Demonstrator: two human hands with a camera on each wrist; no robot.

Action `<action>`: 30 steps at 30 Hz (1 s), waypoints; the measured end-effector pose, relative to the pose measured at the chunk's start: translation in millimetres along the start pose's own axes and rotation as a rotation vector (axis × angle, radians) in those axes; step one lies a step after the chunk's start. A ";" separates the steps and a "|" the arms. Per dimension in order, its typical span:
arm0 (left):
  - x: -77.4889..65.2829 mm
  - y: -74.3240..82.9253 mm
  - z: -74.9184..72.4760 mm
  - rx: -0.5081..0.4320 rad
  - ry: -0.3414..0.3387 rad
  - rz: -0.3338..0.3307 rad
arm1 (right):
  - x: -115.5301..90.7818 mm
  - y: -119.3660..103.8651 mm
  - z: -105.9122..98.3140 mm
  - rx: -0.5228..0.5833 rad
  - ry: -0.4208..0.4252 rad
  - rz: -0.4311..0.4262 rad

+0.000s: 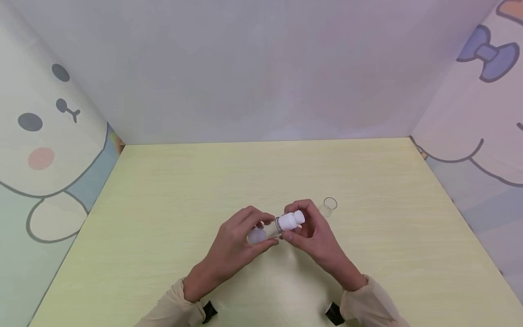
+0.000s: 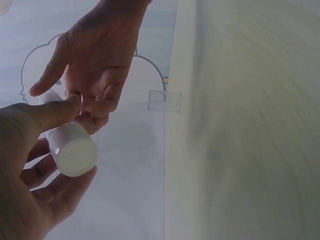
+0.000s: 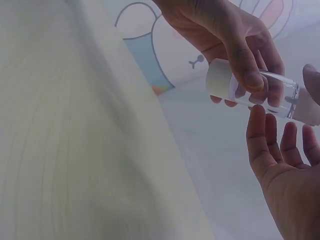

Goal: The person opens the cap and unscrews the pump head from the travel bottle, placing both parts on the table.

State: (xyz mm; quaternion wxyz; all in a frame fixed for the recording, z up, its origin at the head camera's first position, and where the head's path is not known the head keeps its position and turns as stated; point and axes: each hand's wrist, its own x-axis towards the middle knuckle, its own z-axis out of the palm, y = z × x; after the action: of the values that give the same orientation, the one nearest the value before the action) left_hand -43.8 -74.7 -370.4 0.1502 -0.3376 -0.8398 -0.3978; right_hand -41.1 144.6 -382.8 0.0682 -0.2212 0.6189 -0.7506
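My left hand (image 1: 241,234) grips a small bottle (image 1: 271,230) by its body, fingers on one side and thumb on the other. The bottle lies tilted in the air, with a clear middle, a white base end (image 2: 77,156) toward the left and a white stepped top (image 1: 291,220) toward the right. My right hand (image 1: 316,234) has its curled fingers and thumb about that white top. In the right wrist view, its fingertips (image 3: 257,112) come up under the clear body. A clear, open-ended cylinder-like cap (image 1: 330,203) stands on the table just beyond my right hand.
The pale wooden table (image 1: 184,181) spreads out on all sides of my hands. A plain grey-white wall (image 1: 261,68) rises behind it. Cartoon-printed panels (image 1: 57,136) stand at the left and right edges. Black wrist devices (image 1: 335,313) show at both sleeves.
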 end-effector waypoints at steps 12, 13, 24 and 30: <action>-1.4 1.8 2.2 0.011 0.011 0.036 | -3.9 -2.0 -2.2 -0.010 -0.030 -0.097; -1.4 2.0 2.2 0.012 0.013 0.037 | -3.7 -1.9 -2.3 -0.007 -0.037 -0.110; -2.5 2.9 -2.1 0.009 0.023 0.015 | -2.2 -4.0 3.0 0.039 -0.031 -0.095; -4.1 3.3 -2.0 0.001 0.015 0.021 | -4.4 -2.4 5.4 -0.013 0.044 -0.031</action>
State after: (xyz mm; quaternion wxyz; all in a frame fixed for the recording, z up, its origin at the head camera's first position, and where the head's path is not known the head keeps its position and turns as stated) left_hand -38.6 -76.6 -369.4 0.1607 -0.3436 -0.8351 -0.3983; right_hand -34.5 141.9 -380.8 0.0415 -0.2146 0.6217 -0.7521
